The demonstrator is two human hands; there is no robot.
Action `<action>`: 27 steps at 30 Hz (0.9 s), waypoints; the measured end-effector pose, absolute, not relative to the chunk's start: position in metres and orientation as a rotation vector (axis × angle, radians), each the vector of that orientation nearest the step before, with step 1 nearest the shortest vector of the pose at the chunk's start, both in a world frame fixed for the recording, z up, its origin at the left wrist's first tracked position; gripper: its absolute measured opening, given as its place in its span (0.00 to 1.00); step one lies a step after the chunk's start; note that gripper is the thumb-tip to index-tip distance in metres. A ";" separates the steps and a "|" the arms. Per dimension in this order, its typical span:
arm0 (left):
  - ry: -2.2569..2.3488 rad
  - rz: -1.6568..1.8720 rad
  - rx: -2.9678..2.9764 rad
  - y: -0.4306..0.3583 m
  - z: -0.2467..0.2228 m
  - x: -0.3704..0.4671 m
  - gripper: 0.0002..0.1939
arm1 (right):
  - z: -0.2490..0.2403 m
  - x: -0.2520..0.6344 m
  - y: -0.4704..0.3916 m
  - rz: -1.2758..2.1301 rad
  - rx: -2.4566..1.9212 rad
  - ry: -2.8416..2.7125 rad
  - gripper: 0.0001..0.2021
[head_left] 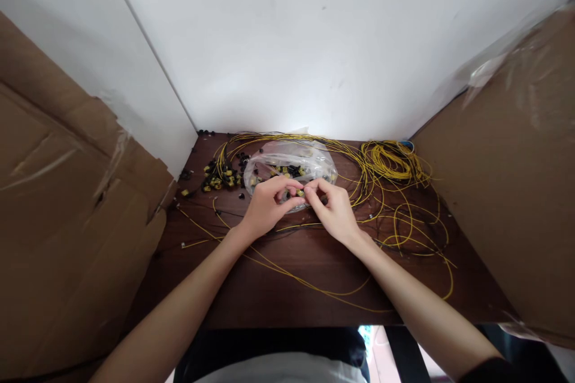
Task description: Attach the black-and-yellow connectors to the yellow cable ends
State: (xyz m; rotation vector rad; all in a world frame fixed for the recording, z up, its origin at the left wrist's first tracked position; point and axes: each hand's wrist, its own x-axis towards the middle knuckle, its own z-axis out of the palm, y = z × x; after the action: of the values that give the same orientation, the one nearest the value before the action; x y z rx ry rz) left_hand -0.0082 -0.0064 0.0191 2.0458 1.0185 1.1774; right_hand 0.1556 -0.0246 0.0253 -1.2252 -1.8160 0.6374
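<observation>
My left hand (270, 203) and my right hand (335, 206) meet over the front of a clear plastic bag (269, 152). The fingertips of both are pinched close together. Whatever sits between them is too small and too covered to make out; a bit of yellow shows between the hands, either held or lying in the bag behind. Inside the bag are small yellow and black parts (294, 170). A pile of similar yellow-and-black pieces with thin wires (220, 178) lies left of the bag.
Long yellow wires (345, 146) arch behind the bag to a coiled bundle (393, 161) at the right. Loose wires (314, 287) trail across the dark wooden table (287, 311). Cardboard stands at the left (67, 191) and right (507, 179), with a white wall (305, 42) behind.
</observation>
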 end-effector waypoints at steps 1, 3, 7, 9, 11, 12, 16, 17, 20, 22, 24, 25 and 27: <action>1.011 1.181 2.050 -0.006 0.019 -0.008 0.10 | 0.026 0.156 -0.025 0.641 -1.225 -1.814 0.10; 0.992 1.186 2.063 -0.006 0.020 -0.008 0.10 | 0.026 0.156 -0.024 0.646 -1.221 -1.814 0.10; 0.949 1.178 2.097 -0.006 0.020 -0.009 0.13 | 0.026 0.156 -0.024 0.651 -1.202 -1.824 0.11; 0.937 1.175 2.107 -0.006 0.019 -0.009 0.13 | 0.025 0.156 -0.023 0.653 -1.198 -1.827 0.12; 0.933 1.172 2.112 -0.006 0.019 -0.009 0.12 | 0.025 0.156 -0.023 0.652 -1.198 -1.829 0.12; 0.936 1.171 2.111 -0.006 0.019 -0.009 0.12 | 0.026 0.156 -0.024 0.651 -1.199 -1.831 0.12; 0.970 1.167 2.086 -0.006 0.019 -0.009 0.10 | 0.026 0.156 -0.024 0.629 -1.205 -1.848 0.14; 0.977 1.167 2.080 -0.007 0.019 -0.009 0.09 | 0.026 0.156 -0.024 0.621 -1.203 -1.851 0.14; 1.000 1.187 2.064 -0.007 0.020 -0.009 0.09 | 0.026 0.155 -0.025 0.619 -1.178 -1.859 0.14; 1.028 1.214 2.047 -0.007 0.021 -0.009 0.08 | 0.025 0.154 -0.025 0.644 -1.155 -1.864 0.14; 1.058 1.245 2.025 -0.007 0.022 -0.009 0.08 | 0.025 0.154 -0.024 0.691 -1.145 -1.862 0.14; 1.069 1.258 2.012 -0.007 0.022 -0.010 0.08 | 0.025 0.154 -0.024 0.715 -1.149 -1.859 0.14; 1.087 1.279 1.984 -0.006 0.022 -0.011 0.08 | 0.025 0.155 -0.023 0.737 -1.166 -1.856 0.14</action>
State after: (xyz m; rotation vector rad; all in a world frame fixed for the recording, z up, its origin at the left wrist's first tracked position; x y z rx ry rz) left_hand -0.0106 -0.0061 0.0217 1.9836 1.0873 1.2795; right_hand 0.1550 -0.0229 0.0247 -1.1659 -1.8562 0.7368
